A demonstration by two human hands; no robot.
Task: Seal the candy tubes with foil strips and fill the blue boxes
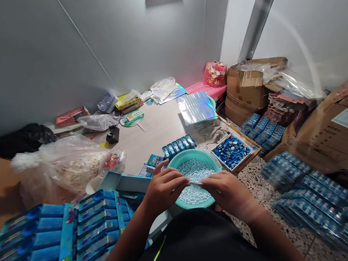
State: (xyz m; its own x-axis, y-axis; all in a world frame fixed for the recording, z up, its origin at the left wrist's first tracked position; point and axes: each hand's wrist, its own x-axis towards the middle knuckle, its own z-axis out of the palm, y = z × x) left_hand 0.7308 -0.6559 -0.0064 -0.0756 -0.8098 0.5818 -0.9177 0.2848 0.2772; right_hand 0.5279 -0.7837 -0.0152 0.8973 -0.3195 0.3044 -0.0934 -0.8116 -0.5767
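Note:
My left hand (164, 185) and my right hand (224, 191) hang over a teal plastic basin (196, 155) filled with small pale blue candies (195, 172). Between the fingertips of both hands, a thin silver strip (197, 182) is pinched, possibly a foil packet; the picture is too small to settle which. The hands partly hide the basin's near side and front rim. Neither hand touches the candies.
Stacked blue candy boxes (60, 231) lie at lower left, with a tray of blue packets (232, 152) beyond the basin. Shrink-wrapped blue packs (312, 200) cover the terrazzo floor at right. Cardboard cartons (337, 131) and a plastic bag (64, 165) flank the work surface.

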